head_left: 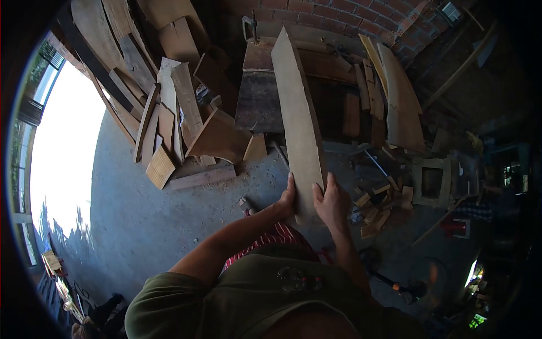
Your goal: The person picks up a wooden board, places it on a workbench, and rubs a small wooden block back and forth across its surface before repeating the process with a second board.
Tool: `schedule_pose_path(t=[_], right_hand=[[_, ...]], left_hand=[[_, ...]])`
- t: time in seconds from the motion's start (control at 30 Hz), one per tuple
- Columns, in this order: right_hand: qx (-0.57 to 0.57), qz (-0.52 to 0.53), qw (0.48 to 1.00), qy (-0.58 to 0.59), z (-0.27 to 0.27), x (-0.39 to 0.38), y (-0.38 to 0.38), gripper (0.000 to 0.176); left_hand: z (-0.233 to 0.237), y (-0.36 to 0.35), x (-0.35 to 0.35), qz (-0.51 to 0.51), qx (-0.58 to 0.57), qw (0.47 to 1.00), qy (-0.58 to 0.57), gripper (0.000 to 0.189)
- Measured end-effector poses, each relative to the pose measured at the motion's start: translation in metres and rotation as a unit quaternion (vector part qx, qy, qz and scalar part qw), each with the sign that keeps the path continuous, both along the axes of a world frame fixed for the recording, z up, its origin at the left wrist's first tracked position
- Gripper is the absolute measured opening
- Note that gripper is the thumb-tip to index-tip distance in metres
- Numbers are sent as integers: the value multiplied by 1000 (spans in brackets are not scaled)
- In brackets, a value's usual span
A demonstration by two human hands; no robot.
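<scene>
A long pale wooden board (300, 118) with a pointed far end and a rough right edge is held up in front of my body. My left hand (288, 196) grips its left edge near the close end, the thumb along the side. On the other edge my right hand (332, 199) is closed round the board, thumb on top. The far end of the board overlaps a dark wooden workbench (259, 99), and whether they touch cannot be made out. The undersides of both hands' grips are hidden.
Planks and offcuts (175, 113) lean and lie at the left. Curved boards (398, 96) stand at the bench's right. Small wood scraps (375, 212) lie on the concrete floor (135, 198) at the right, near a wooden frame (432, 182). A brick wall (350, 20) is behind the bench.
</scene>
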State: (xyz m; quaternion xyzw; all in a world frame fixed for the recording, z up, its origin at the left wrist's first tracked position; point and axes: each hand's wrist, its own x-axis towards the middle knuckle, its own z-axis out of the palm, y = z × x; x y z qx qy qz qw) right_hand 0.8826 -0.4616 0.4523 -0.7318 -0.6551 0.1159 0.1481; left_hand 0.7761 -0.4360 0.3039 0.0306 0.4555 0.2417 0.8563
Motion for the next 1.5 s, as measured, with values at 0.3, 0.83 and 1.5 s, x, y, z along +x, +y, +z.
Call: schedule_pose_path(t=[0.3, 0.83, 1.5], right_hand=[[56, 47, 994, -75, -41, 22, -18, 36], [59, 46, 997, 28, -58, 25, -24, 45], [-49, 52, 991, -111, -62, -7, -25, 58]], left_hand=[[-35, -14, 13, -132, 108, 984, 48, 84], [11, 31, -2, 5, 211, 970, 118, 93], [41, 161, -59, 119, 62, 987, 87, 41]])
